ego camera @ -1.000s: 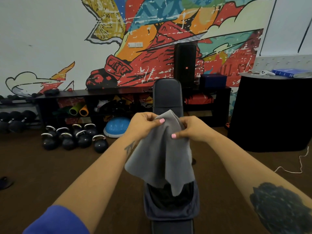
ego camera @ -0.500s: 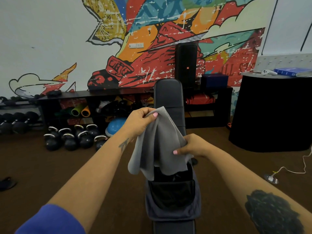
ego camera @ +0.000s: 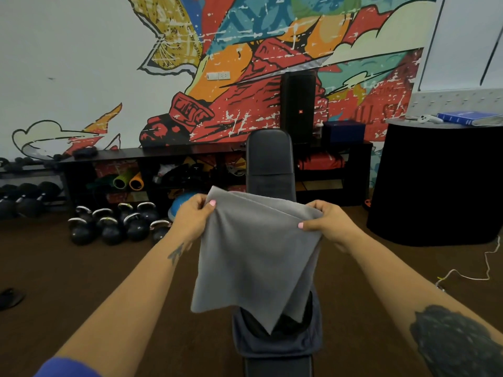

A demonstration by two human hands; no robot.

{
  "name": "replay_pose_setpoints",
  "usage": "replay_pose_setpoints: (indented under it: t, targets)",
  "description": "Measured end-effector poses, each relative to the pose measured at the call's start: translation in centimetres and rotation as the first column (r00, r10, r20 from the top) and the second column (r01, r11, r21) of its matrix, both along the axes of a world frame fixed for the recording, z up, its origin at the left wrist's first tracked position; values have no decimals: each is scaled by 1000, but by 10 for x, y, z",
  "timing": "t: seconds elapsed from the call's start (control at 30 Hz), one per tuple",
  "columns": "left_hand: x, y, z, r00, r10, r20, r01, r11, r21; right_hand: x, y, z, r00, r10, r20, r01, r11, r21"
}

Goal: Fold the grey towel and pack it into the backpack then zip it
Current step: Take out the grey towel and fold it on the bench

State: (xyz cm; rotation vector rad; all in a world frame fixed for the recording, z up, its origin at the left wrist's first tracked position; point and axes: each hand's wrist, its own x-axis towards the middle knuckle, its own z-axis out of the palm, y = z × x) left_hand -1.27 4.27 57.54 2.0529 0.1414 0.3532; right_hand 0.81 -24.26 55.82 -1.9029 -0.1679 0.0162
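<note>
Half a second ago the right hand [ego camera: 328, 225] was low on the towel [ego camera: 255, 257] while the left hand [ego camera: 194, 217] held one bunched corner up; now the two hands have drawn apart and level, each pinching a top corner, so the cloth that hung crumpled is stretched flat between them. A second ago the hands were nearly touching with the fabric gathered in a peak. This spreading likely means the fold is being squared up before another halving, so the task seems in its early part: folding is under way, and packing and zipping are yet to come. The towel hangs in the air at the centre of the view, above the bag [ego camera: 276, 341] at 6 o'clock, which sits open on the table [ego camera: 269, 159] with its dark inside showing. The towel is plain grey, soft and matte, already doubled, since a second layer's edge shows just behind the top edge, running from 10 o'clock toward 3 o'clock. Its lower edge is uneven: a corner at 7 o'clock and a longer point drooping toward the bag's mouth, so the layers are not aligned. Whether that point touches the bag cannot be told.
</note>
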Motion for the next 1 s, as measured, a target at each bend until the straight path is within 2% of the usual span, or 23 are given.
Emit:
replay_pose_setpoints:
  t: [0.17, 0.27, 0.37, 0.43, 0.5, 0.57, 0.67, 0.73, 0.87, 1.0]
  targets:
    - [-7, 13, -30, 993, -5, -120, 5, 1000, 0, -2, -2, 2, 999, -33, 18, 28, 980, 199]
    - [-14, 14, -40, 970, -82, -228, 92, 995, 30, -7, 1, 3, 999, -22, 43, 11, 968, 252]
    - [-22, 13, -44, 866, -166, -472, 242, 965, 104, -11, 8, 6, 995, -7, 97, -11, 984, 179]
    - [-25, 9, -43, 767, -232, -598, 329, 943, 55, -15, 15, 11, 990, 20, 139, -35, 994, 105]
    - [-28, 1, -42, 690, -290, -663, 405, 914, 22, -19, 21, 15, 983, 56, 172, -63, 998, 30]
    - [-30, -11, -40, 650, -320, -689, 468, 883, 32, -22, 26, 19, 979, 101, 178, -97, 995, -33]
    - [-32, -33, -31, 621, -414, -665, 539, 842, -21, -24, 32, 18, 973, 164, 161, -153, 985, -75]
    - [-31, -48, -25, 638, -471, -609, 574, 818, -31, -24, 33, 17, 971, 167, 172, -151, 983, -102]
    - [-23, -70, -22, 732, -568, -375, 536, 821, -198, -24, 34, 17, 963, 188, 192, -163, 977, -138]
    - [-16, -81, -19, 849, -518, -108, 433, 797, -421, -25, 32, 18, 962, 155, 224, -129, 983, -128]
